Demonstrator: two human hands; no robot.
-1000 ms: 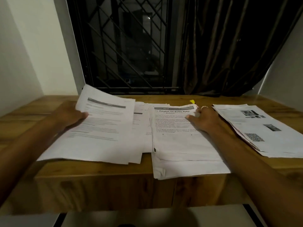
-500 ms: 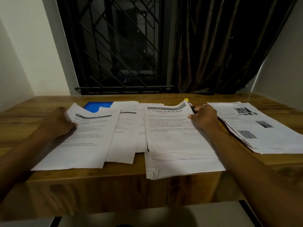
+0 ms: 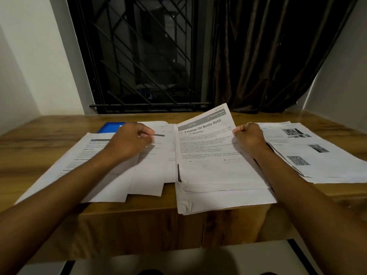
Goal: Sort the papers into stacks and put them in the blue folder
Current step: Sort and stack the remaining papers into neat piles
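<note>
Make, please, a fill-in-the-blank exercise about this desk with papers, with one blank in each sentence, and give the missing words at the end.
1. The right hand grips the edge of the top sheet, headed "Finalize Oil Bottle ____".
2. The folder, partly covered by the left papers, is ____ in colour.
3. The QR code is printed on the stack at the ____ end of the table.

Missing words: Refill; blue; right.
</note>
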